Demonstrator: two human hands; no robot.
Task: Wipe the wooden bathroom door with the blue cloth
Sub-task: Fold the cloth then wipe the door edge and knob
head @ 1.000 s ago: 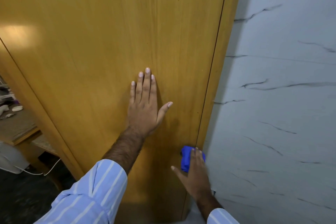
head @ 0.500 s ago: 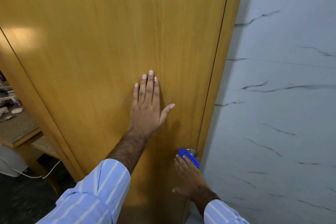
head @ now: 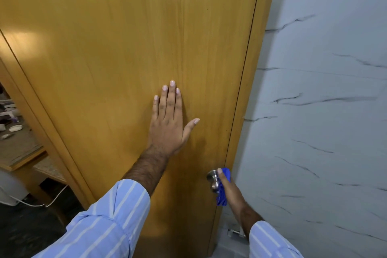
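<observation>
White marble-look wall (head: 314,111) sits right of the wooden door (head: 125,48). Left hand (head: 169,125) lies flat & open on the panel, bracing. Right hand (head: 229,189), below-right of it, grips blue cloth (head: 226,174) against steel knob (head: 212,180). Risk: cloth bunched, may slip off the round knob; door could swing w/o the brace.

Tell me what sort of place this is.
Probably a home, at a bathroom doorway. A wooden door with a metal knob meets a marble-look tiled wall, and a cluttered counter shows past the frame. The right hand holds a blue cloth.
</observation>
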